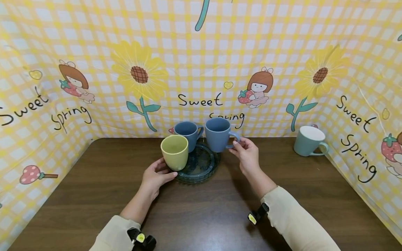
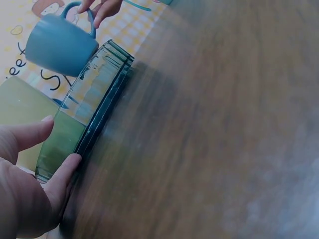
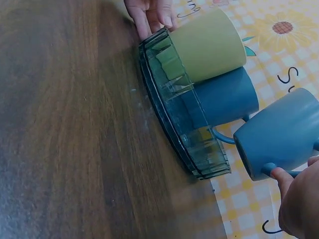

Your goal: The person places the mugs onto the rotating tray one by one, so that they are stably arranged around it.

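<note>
My left hand (image 1: 155, 177) touches the near left edge of a round clear green tray (image 1: 201, 177); its thumb and a finger look fairly straight against the side. Beside that hand, a yellow-green cup (image 1: 174, 153) stands in the tray. Behind it stands a darker blue mug (image 1: 186, 129), its handle to the right. With my right hand (image 1: 248, 155) I pinch the handle of a second blue mug (image 1: 217, 135). This mug hangs tilted above the tray's right side, apart from the tray wall (image 3: 209, 134) in the right wrist view.
A teal mug with a white inside (image 1: 309, 141) stands at the far right of the brown wooden table (image 1: 194, 216), handle to the right. A yellow checked cloth (image 1: 194, 62) with printed flowers and writing hangs behind the table and along both sides.
</note>
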`<state>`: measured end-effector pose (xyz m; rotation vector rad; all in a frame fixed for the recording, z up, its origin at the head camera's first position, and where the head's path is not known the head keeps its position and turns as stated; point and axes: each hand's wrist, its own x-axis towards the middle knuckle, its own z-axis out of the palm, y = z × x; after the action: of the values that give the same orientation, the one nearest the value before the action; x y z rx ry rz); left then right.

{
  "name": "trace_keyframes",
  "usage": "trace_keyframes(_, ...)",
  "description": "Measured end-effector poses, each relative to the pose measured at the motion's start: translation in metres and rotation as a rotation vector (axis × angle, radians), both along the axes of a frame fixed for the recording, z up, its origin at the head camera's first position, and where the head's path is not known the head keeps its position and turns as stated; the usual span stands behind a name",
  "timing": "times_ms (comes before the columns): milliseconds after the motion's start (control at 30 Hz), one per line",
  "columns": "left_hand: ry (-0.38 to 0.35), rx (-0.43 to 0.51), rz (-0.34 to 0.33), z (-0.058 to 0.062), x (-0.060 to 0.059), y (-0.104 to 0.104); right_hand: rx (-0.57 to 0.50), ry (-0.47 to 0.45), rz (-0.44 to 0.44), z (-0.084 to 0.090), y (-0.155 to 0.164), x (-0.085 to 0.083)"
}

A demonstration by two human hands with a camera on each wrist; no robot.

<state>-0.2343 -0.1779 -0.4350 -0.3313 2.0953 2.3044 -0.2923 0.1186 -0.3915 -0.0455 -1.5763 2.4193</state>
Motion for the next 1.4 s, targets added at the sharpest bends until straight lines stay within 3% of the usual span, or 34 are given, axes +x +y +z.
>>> trace_keyframes(567,-0.010,-0.042,-0.002,-0.001,-0.001,-0.002,0.103,-0.087,-0.027,-0.007,-0.024,-0.009)
trace_keyframes(1067,-0.012,-0.047,0.017,0.001,0.001,0.001,0.128,-0.077,-0.046,-0.018,-0.033,-0.005)
trace_keyframes(1200,-0.010,-0.037,0.018,0.002,0.003,0.003,0.190,-0.053,-0.050,-0.023,-0.031,-0.006)
trace_keyframes(1400,-0.013,-0.089,0.016,0.003,0.004,0.002,0.392,-0.007,-0.096,-0.027,-0.024,-0.009)
